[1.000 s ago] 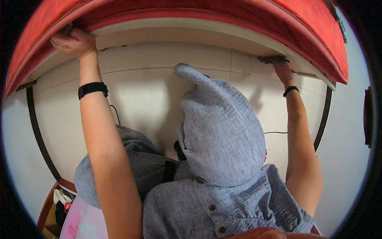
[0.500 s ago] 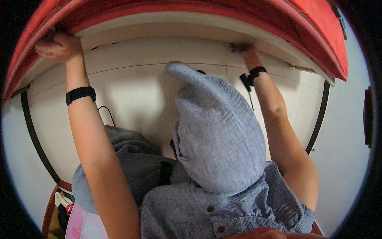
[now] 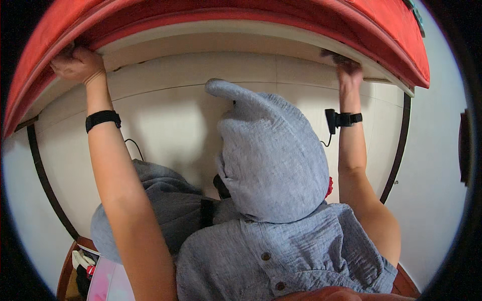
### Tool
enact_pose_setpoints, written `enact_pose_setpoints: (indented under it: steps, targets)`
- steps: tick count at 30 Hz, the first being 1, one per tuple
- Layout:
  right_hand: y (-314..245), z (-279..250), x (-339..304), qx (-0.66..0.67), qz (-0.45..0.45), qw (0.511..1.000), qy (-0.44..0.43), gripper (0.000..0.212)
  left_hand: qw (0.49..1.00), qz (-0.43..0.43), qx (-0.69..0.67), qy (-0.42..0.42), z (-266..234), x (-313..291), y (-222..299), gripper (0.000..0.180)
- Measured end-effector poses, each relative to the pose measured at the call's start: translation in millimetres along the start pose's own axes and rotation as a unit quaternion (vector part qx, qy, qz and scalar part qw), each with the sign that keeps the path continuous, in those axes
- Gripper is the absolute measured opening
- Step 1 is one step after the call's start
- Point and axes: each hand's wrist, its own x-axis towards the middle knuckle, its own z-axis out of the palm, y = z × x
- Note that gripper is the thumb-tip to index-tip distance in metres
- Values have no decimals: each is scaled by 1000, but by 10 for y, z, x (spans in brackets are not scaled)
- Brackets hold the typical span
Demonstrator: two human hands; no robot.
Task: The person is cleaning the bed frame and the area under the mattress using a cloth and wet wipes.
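Observation:
A bed with a red cover point(image 3: 226, 11) and a pale side board point(image 3: 201, 31) curves across the top of the view. At its left end my left hand point(image 3: 80, 65) is closed over the bed's edge, where the cover meets the board; its fingertips are hidden. My right hand point(image 3: 350, 72) reaches to the lower edge of the board at the right, partly blurred. Bunched in it is a dark cloth-like thing point(image 3: 334, 56), pressed near the underside of the board; its exact kind is unclear.
Pale floor tiles point(image 3: 165, 110) lie under the bed edge, with dark skirting point(image 3: 399, 145) and white walls at both sides. A grey shirt and trousers point(image 3: 276, 160) cover my body and bent legs. At lower left stands a pink-and-white surface point(image 3: 108, 281) beside stored items point(image 3: 83, 266).
My right hand has moved to the right along the board with the dark cloth-like thing. The left hand has stayed at the bed's edge, shifting only slightly.

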Motion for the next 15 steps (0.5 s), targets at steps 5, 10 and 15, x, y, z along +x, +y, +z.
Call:
enact_pose_setpoints:
  steps: [5,10,15]
  targets:
    - [-330,24,63,-276,-199,940,-37,42,999,-16,4,32,80,-121,67,44]
    - [155,49,79,-288,-174,941,-37,42,996,-42,-17,70,91,-44,121,52]
    - [1024,-934,290,-952,-165,255,-38,32,996,-60,-53,27,301,25,457,80]
